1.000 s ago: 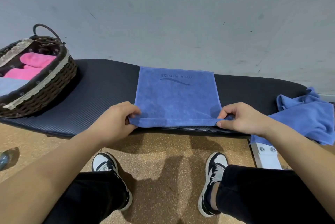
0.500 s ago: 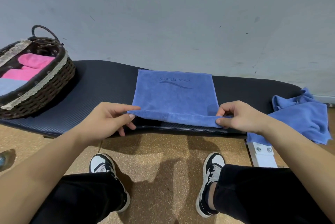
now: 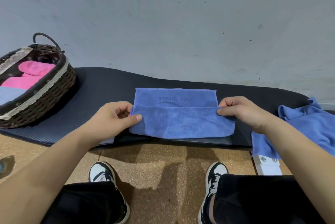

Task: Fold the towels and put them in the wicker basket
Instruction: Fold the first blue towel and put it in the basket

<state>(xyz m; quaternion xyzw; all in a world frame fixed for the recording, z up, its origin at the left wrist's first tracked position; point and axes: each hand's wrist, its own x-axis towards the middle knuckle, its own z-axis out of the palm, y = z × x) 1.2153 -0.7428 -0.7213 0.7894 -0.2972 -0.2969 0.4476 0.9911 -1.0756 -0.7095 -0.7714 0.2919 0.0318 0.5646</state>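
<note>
A blue towel (image 3: 181,124) lies on the dark mat (image 3: 108,87), its near edge lifted and carried back over the far half, where upside-down lettering shows. My left hand (image 3: 116,115) pinches the raised edge at its left corner. My right hand (image 3: 241,111) pinches the right corner. The wicker basket (image 3: 45,93) stands at the left end of the mat and holds folded pink towels (image 3: 34,69) and a pale blue one (image 3: 9,93). A second blue towel (image 3: 308,127) lies crumpled at the right.
A grey wall (image 3: 181,24) rises directly behind the mat. The mat's front edge runs just below my hands, with cork-coloured floor (image 3: 154,165), my two shoes and my black trouser legs beneath. A white bracket (image 3: 268,165) sticks out under the right end.
Both hands have lifted the towel's near edge off the mat's front and carried it away from me, over the far half. The fold now covers about half the towel.
</note>
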